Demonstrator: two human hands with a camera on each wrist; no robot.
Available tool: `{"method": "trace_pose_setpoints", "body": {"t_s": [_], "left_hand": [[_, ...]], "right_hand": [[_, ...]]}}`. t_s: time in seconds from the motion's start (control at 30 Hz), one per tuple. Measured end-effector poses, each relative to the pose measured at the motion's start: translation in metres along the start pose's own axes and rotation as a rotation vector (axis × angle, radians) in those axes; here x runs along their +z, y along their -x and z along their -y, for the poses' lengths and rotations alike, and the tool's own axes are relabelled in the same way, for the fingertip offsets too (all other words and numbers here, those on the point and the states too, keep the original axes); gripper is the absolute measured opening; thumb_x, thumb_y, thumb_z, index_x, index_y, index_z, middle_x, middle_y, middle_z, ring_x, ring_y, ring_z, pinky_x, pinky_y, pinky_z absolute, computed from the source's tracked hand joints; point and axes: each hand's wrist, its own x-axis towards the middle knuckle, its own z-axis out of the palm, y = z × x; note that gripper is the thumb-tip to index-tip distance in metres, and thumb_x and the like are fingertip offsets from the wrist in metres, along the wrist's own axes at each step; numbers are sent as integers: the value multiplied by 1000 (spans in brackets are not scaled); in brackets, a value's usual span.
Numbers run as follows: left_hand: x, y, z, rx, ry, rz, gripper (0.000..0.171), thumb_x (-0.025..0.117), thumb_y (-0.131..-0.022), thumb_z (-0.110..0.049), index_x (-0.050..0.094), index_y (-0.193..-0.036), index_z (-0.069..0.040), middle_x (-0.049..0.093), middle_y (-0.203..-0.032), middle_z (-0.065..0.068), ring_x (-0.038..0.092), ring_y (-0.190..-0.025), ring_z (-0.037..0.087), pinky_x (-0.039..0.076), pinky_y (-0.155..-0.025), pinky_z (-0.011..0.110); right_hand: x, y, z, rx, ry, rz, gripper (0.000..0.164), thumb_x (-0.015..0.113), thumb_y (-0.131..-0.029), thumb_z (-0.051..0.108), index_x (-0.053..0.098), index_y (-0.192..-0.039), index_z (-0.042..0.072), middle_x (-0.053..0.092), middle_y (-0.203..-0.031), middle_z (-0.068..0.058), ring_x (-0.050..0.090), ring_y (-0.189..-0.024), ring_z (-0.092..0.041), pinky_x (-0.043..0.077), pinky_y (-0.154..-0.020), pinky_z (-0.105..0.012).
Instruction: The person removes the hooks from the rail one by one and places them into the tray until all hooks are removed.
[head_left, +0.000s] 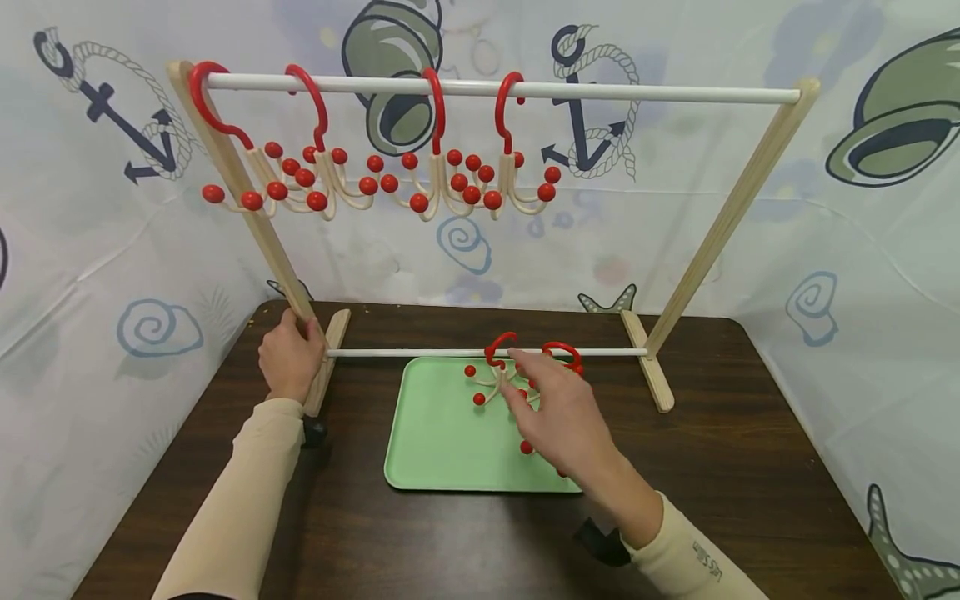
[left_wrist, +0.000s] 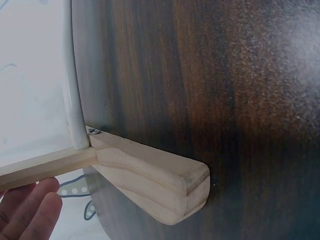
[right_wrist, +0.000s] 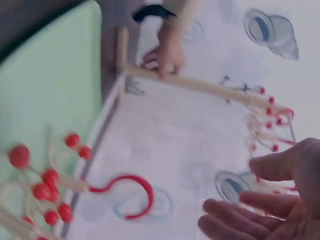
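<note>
The left hand [head_left: 288, 357] gripped the stand's left wooden post [head_left: 267, 242]; the right hand [head_left: 561, 410], thumb and fingers apart, held nothing over the green tray [head_left: 442, 442]. Between the hands, the dark surface [head_left: 352, 517] ran up to the tray's left edge, and the tray's left part gave room beside the right hand. Above, four upper hangers [head_left: 437, 171] hung from the white rail [head_left: 637, 91]. The right hand partly hid the lower red-hooked hangers [head_left: 502, 378] beneath it, so their count was unclear.

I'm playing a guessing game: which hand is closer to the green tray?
Right. The right hand is over the tray; the left hand holds a wooden post left of it.
</note>
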Motion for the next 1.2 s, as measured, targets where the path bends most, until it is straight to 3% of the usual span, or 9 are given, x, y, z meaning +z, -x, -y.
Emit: {"method": "trace_pose_setpoints", "body": {"t_s": [0.23, 0.57, 0.7, 0.97, 1.1, 1.2], "left_hand": [[-2, -1, 0, 0, 1, 13, 33, 54, -97, -27, 60, -109, 2, 65, -89, 32, 60, -81, 57, 42, -65, 65], [-1, -1, -1, 3, 6, 9, 33, 54, -97, -28, 59, -110, 1, 65, -89, 32, 60, -82, 57, 42, -65, 65], [-1, 0, -1, -14, 3, 13, 33, 54, -97, -29, 59, -109, 1, 65, -90, 32, 60, -82, 57, 42, -65, 65], [-1, 1, 0, -31, -8, 14, 33, 52, -98, -30, 59, -108, 1, 65, -86, 30, 61, -79, 56, 43, -63, 63], [-2, 2, -2, -28, -8, 7, 31, 53, -97, -28, 59, -107, 1, 65, -87, 31, 61, -80, 56, 43, -64, 64], [-2, 2, -3, -20, -3, 0, 31, 54, -97, -27, 59, -107, 2, 65, -88, 32, 60, -81, 57, 43, -65, 65]], "right_hand": [[-38, -27, -9, -134, -107, -192, 36, 72, -89, 12, 66, -124, 6, 68, -116, -7, 69, -96, -18, 55, -80, -38], [-81, -74, -7, -217, -16, -360, 37, 70, -90, 18, 65, -125, 7, 67, -117, -9, 64, -101, -21, 54, -80, -43], [-89, -99, -4, -241, 38, -352, 40, 69, -91, 19, 63, -128, 7, 63, -120, -10, 59, -106, -22, 50, -87, -40], [-96, -149, 5, -231, 57, -251, 47, 65, -94, 24, 55, -137, 6, 60, -127, -10, 54, -116, -22, 43, -98, -37], [-95, -167, 10, -164, 106, -158, 52, 61, -96, 29, 50, -143, 8, 57, -134, -9, 52, -120, -22, 41, -101, -37], [-94, -177, 12, -105, 134, -111, 53, 57, -98, 33, 47, -145, 10, 58, -132, -9, 54, -114, -22, 44, -97, -37]]}}
